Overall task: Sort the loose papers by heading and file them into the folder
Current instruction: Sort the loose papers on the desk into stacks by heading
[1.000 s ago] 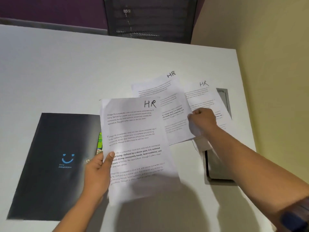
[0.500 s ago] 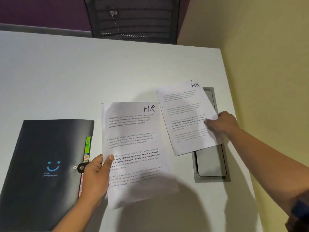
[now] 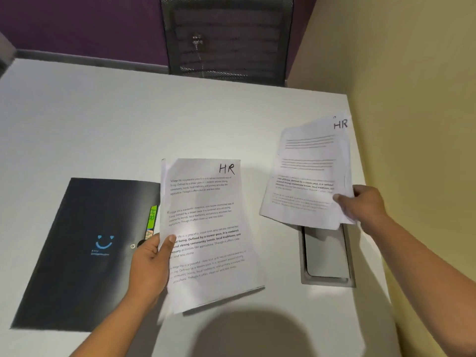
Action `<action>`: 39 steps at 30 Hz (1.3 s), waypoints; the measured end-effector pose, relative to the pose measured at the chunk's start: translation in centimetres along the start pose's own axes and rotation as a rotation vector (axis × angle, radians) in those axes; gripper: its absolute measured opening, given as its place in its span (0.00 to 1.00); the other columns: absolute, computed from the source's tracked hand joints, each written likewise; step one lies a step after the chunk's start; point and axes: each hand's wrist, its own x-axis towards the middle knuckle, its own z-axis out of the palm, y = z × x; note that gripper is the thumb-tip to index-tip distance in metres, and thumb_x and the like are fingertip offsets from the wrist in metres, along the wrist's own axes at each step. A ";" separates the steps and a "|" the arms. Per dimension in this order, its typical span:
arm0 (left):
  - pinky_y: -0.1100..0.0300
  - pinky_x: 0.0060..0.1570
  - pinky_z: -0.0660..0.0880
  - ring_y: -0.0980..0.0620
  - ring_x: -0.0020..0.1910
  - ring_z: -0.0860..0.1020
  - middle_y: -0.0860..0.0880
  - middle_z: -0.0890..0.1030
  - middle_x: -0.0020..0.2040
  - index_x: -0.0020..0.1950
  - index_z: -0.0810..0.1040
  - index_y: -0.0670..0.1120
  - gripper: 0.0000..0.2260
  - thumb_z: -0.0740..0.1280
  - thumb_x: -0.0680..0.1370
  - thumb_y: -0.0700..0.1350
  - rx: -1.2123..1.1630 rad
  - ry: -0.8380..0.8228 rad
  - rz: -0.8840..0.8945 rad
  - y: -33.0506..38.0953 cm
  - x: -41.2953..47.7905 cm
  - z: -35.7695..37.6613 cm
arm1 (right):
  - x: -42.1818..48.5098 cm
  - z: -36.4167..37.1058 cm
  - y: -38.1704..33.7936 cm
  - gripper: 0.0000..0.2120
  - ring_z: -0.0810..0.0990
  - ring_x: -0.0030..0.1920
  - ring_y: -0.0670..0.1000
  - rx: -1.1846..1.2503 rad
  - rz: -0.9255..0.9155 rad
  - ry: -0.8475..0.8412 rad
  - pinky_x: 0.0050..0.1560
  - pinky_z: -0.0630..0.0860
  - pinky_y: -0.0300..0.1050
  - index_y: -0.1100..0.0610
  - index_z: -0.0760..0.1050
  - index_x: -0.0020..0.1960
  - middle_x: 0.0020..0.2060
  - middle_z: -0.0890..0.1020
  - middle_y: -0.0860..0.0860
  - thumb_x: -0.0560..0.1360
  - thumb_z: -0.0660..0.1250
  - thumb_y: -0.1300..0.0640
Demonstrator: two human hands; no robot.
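At far left on the white table (image 3: 77,124), our black folder (image 3: 85,253) lies closed, with a green tab (image 3: 153,216) poking from its right edge. Just beside it, our left hand (image 3: 150,264) grips the first HR sheaf (image 3: 208,233) by its left edge, thumb on top. Further right, our right hand (image 3: 365,204) pinches the second HR sheaf (image 3: 309,176) at its lower right corner, above the grey table hatch (image 3: 327,256).

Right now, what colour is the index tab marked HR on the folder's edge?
Bright green tab on the black folder, clearest in the head view.
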 end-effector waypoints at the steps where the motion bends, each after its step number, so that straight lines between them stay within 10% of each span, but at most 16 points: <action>1: 0.58 0.38 0.81 0.49 0.41 0.85 0.48 0.87 0.44 0.52 0.83 0.46 0.08 0.64 0.81 0.41 -0.004 0.002 0.004 -0.1 -0.3 -0.1 | -1.2 -0.7 0.1 0.09 0.81 0.41 0.57 0.071 0.000 -0.017 0.46 0.79 0.51 0.62 0.81 0.51 0.47 0.85 0.59 0.72 0.75 0.61; 8: 0.64 0.37 0.79 0.51 0.41 0.85 0.49 0.87 0.44 0.52 0.83 0.45 0.08 0.63 0.81 0.41 -0.009 -0.004 0.030 0.0 -2.9 -0.8 | -13.6 -3.7 0.9 0.11 0.86 0.51 0.58 0.468 0.031 -0.375 0.51 0.83 0.49 0.63 0.82 0.57 0.51 0.86 0.58 0.76 0.68 0.66; 13: 0.60 0.34 0.80 0.49 0.40 0.85 0.47 0.87 0.43 0.53 0.81 0.43 0.08 0.62 0.82 0.40 -0.119 -0.108 -0.023 1.5 -5.4 0.2 | -20.7 -1.9 0.7 0.08 0.85 0.34 0.51 0.481 0.042 -0.486 0.28 0.75 0.36 0.67 0.82 0.52 0.44 0.87 0.60 0.77 0.66 0.69; 21: 0.49 0.53 0.79 0.45 0.55 0.83 0.46 0.85 0.55 0.62 0.79 0.46 0.15 0.57 0.84 0.50 -0.231 -0.275 -0.015 3.3 -8.9 1.3 | -25.4 0.3 1.5 0.07 0.72 0.22 0.50 0.389 -0.078 -0.381 0.26 0.67 0.39 0.60 0.83 0.51 0.31 0.85 0.52 0.78 0.66 0.66; 24: 0.43 0.57 0.78 0.44 0.55 0.83 0.46 0.84 0.56 0.62 0.79 0.49 0.11 0.62 0.82 0.48 -0.226 -0.287 0.017 3.1 -9.5 0.9 | -26.0 0.4 2.1 0.07 0.78 0.27 0.64 0.344 -0.125 -0.356 0.33 0.74 0.48 0.56 0.85 0.49 0.36 0.86 0.59 0.78 0.68 0.64; 32: 0.44 0.58 0.77 0.44 0.55 0.83 0.46 0.85 0.56 0.61 0.80 0.48 0.10 0.63 0.81 0.43 -0.281 -0.252 -0.001 2.4 -11.3 0.4 | -27.7 0.1 2.7 0.10 0.87 0.38 0.49 0.341 -0.166 -0.295 0.34 0.77 0.37 0.55 0.84 0.49 0.38 0.88 0.49 0.79 0.65 0.63; 39: 0.48 0.56 0.78 0.46 0.55 0.83 0.47 0.85 0.56 0.62 0.79 0.48 0.11 0.63 0.82 0.43 -0.331 -0.254 -0.008 2.8 -12.2 0.2 | -27.7 -0.8 3.9 0.07 0.79 0.24 0.44 0.416 -0.140 -0.151 0.24 0.73 0.38 0.57 0.83 0.48 0.30 0.85 0.48 0.79 0.66 0.63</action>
